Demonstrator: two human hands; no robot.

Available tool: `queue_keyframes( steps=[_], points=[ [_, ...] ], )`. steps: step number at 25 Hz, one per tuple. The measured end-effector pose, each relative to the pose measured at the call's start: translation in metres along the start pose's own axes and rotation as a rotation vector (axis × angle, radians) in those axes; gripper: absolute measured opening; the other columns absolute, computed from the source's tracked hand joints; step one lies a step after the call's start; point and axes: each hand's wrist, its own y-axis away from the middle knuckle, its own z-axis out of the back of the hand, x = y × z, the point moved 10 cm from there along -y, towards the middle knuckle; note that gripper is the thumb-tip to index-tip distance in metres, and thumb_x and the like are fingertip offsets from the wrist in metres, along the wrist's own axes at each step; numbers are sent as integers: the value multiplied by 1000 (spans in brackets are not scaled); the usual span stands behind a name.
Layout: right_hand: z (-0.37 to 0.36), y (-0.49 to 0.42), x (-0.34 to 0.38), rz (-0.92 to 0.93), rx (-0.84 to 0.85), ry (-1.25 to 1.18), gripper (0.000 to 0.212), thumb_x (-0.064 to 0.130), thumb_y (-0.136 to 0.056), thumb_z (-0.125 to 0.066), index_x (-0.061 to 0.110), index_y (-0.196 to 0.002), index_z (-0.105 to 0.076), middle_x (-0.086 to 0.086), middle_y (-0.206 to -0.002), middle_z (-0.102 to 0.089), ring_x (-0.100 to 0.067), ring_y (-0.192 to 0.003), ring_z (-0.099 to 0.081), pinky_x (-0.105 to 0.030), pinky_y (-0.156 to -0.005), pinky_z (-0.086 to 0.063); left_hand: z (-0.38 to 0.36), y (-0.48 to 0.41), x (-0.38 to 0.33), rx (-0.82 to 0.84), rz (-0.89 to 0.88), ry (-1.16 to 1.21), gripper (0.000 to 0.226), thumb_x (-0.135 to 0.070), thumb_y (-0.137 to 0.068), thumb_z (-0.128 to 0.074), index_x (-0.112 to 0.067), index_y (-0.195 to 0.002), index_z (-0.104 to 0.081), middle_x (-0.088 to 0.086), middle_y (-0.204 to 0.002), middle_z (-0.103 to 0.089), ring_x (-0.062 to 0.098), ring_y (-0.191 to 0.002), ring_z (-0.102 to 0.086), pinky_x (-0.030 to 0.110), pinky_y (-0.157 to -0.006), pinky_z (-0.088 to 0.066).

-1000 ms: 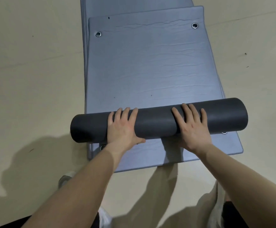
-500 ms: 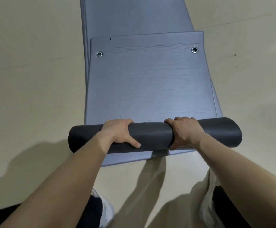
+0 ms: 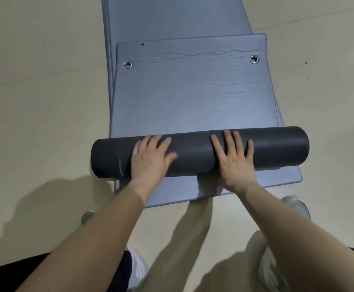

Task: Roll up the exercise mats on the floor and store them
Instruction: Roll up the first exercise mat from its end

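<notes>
A grey-blue exercise mat (image 3: 193, 98) lies on the floor, its near part wound into a dark roll (image 3: 193, 152) that runs left to right. My left hand (image 3: 150, 159) presses flat on the left half of the roll, fingers straight. My right hand (image 3: 233, 159) lies flat on the right half, fingers spread. The unrolled part stretches away from me and ends at an edge with two metal eyelets (image 3: 127, 64). Underneath lies a second mat (image 3: 172, 17), which shows beyond the far edge and in front of the roll.
Beige floor (image 3: 34, 102) surrounds the mats on both sides. My feet in white shoes (image 3: 296, 205) stand just behind the near edge of the lower mat. Shadows of my arms fall on the floor at lower left.
Half a second ago both hands were curled over the roll; now they lie flat on it with straight fingers. The roll has moved forward, and more of the lower mat shows behind it.
</notes>
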Motion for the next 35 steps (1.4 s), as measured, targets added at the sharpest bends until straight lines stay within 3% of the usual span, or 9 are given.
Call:
queue_keyframes(
  steps=[3, 7, 11, 15, 20, 25, 28, 32, 35],
  points=[
    [12, -42, -3, 40, -47, -31, 139, 69, -62, -82, 31, -161, 7, -14, -169, -7, -37, -157, -6, -65, -121, -4, -30, -2, 1, 134, -20, -255, 134, -85, -63, -64, -24, -160, 5, 6, -169, 2, 36, -154, 0, 52, -124, -2],
    [29, -79, -7, 147, -8, 24, 128, 81, -48, -72, 38, -155, -17, -4, -153, -39, -32, -141, -37, -59, -116, -21, -7, -50, 6, -14, -81, -244, 122, -79, -54, -72, -26, -154, -25, 2, -155, -38, 30, -139, -37, 47, -118, -26],
    [34, -71, 0, 149, 136, -26, 118, 79, -46, -76, 43, -148, -27, 2, -138, -51, -30, -128, -49, -54, -110, -31, 1, -44, 4, 109, -105, -200, 115, -79, -52, -68, -30, -150, -32, -4, -144, -49, 27, -126, -49, 44, -112, -34],
    [12, -13, 7, 174, 270, -81, 121, 78, -50, -77, 42, -153, -24, 3, -146, -49, -27, -136, -45, -55, -118, -26, -19, 12, -8, 310, -130, -202, 115, -80, -52, -68, -33, -149, -30, -3, -140, -51, 28, -119, -52, 44, -107, -39],
    [-2, 53, -4, 47, 2, -75, 118, 87, -78, -52, 27, -165, 2, -9, -173, -2, -37, -158, 2, -65, -123, -1, -15, -9, -4, 619, -48, 4, 125, -75, -43, -83, -38, -151, -32, -7, -141, -56, 25, -123, -56, 42, -101, -46],
    [24, -9, -14, 44, 70, -139, 131, 98, -63, -52, 31, -163, 1, -7, -171, -6, -33, -158, 2, -61, -124, 0, 26, 17, -2, 50, 10, -116, 93, -77, -77, -62, -38, -155, -31, 2, -163, -30, 29, -148, -25, 49, -119, -16],
    [42, -30, -17, 25, -61, -122, 126, 98, -65, -51, 25, -161, -15, -12, -168, -17, -35, -157, -6, -60, -123, -7, 2, 10, -5, 99, 10, -151, 122, -87, -67, -59, -34, -160, -1, 6, -170, 1, 36, -155, 5, 53, -123, 2],
    [24, -36, -12, 74, -101, 11, 148, 87, -51, -74, 25, -164, -1, -12, -172, -6, -37, -158, -1, -63, -122, 0, 12, -68, 11, 163, -9, -13, 121, -94, -62, -53, -38, -160, -9, 0, -169, -12, 29, -155, -5, 52, -123, -3],
    [40, -82, -21, 73, -155, 26, 149, 79, -40, -85, 26, -160, -14, -11, -165, -26, -36, -153, -21, -62, -121, -11, 6, -80, 4, 66, -90, -169, 129, -96, -57, -51, -30, -160, -10, 5, -167, -17, 34, -153, -14, 55, -122, -10]
  ],
)
